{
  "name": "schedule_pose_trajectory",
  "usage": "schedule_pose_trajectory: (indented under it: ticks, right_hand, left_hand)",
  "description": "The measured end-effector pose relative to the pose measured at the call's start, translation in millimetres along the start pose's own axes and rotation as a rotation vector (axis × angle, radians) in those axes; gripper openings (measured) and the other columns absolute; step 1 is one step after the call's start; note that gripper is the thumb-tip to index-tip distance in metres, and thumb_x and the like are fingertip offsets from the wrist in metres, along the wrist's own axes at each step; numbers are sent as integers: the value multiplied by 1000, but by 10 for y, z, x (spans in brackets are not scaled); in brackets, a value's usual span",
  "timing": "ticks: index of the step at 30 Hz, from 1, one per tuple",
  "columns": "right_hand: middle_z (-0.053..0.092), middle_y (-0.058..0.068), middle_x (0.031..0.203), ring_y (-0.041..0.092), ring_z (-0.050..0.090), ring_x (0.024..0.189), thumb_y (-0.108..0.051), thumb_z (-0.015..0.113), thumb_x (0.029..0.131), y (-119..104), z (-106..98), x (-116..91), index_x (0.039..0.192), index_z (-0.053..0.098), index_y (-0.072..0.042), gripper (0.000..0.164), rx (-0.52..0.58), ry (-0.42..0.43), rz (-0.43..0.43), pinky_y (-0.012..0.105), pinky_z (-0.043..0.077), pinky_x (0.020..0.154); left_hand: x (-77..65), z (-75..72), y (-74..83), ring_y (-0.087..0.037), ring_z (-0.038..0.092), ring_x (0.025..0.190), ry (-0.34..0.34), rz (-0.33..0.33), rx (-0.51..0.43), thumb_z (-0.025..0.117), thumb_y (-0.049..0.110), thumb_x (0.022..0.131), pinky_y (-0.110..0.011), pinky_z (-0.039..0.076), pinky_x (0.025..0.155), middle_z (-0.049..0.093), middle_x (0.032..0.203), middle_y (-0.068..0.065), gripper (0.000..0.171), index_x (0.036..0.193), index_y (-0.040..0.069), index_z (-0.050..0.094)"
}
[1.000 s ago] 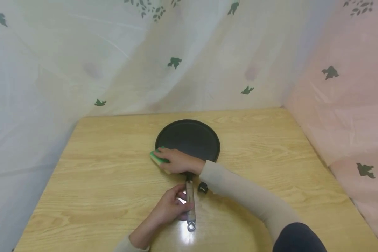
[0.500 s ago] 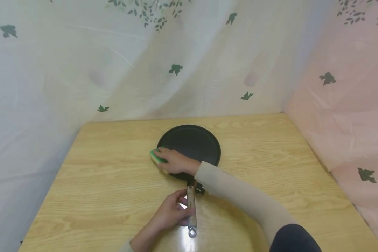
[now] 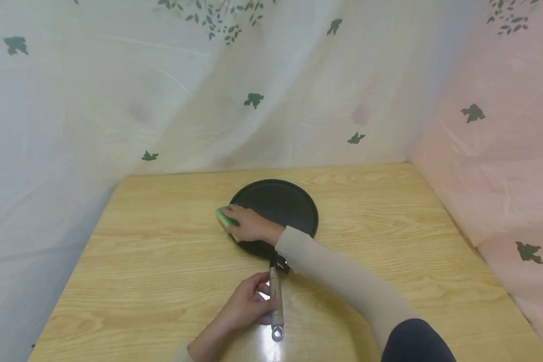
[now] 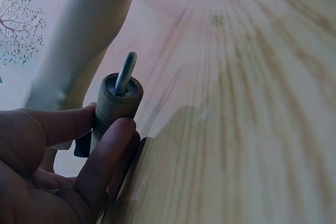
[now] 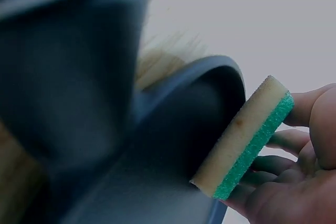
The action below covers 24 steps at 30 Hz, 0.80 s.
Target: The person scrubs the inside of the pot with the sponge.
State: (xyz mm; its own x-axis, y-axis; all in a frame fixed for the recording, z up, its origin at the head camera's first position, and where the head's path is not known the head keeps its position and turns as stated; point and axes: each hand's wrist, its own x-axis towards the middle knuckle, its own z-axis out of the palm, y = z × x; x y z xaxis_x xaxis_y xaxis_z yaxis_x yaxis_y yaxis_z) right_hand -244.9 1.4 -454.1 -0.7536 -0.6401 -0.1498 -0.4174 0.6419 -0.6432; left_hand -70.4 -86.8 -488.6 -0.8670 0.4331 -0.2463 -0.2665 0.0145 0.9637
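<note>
My L hand [image 3: 250, 303] held the stiff-looking handle [image 3: 275, 285], prob. best grip for the pan [image 3: 287, 203], & my R hand [image 3: 251, 224] gripped the sponge [image 5: 247, 140], prob. soft.

A wood-grain tabletop [image 3: 163, 281] spans the lower half of the head view, with a bright glare [image 3: 270, 348] at bottom centre. On it, mid-frame, lies a black pan [image 3: 282, 203], handle [image 3: 275, 282] pointing toward the bottom edge.
</note>
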Motion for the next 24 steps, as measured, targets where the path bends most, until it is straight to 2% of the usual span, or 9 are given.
schedule_pose_trajectory:
  ticks: [10, 24]
  right_hand:
    - [21, 21, 172, 42, 21, 157, -25, 51, 111, 39, -41, 91, 167, 28, -9, 62, -7, 21, 17, 55, 20, 133]
    - [17, 22, 173, 38, 15, 160, -22, 48, 112, 5, -74, 105, 167, 25, -9, 61, -84, -4, 33, 51, 16, 135]
  left_hand:
    - [4, 4, -4, -16, 65, 75, 6, 6, 14, 76, -6, 89, -43, 71, 66, 59, 107, -15, 76, 152, -18, 34]
    - [15, -1, -3, -16, 65, 75, 7, 6, 22, 76, -6, 90, -43, 71, 66, 59, 107, -16, 76, 152, -18, 35]
